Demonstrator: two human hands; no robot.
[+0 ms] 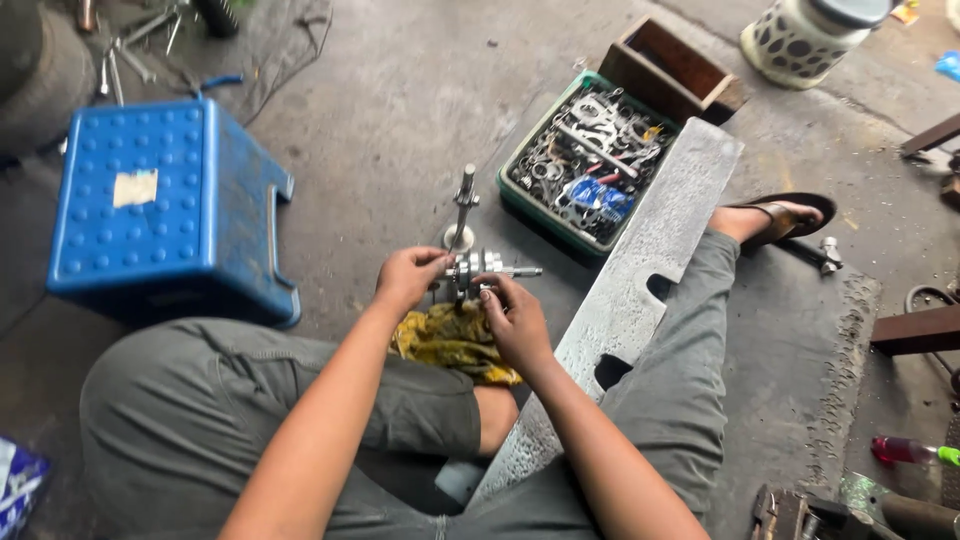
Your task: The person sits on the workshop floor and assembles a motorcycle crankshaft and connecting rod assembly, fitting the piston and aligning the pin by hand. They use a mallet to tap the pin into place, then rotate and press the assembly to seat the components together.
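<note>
A metal crankshaft-like part [478,266] with a long rod [464,205] sticking upward is held just above the concrete floor. My left hand [408,276] grips its left side. My right hand [512,318] holds its right side, fingers curled near the short shaft end [522,271]. Under both hands lies a crumpled yellow rag [450,343]. I sit on the floor with my legs spread in grey trousers.
A blue plastic stool [165,205] stands at the left. A green tray [520,195] full of wrenches and tools sits ahead, beside a wooden box [668,68] and a long grey metal plate [640,275]. A spotted jar [805,40] stands far right.
</note>
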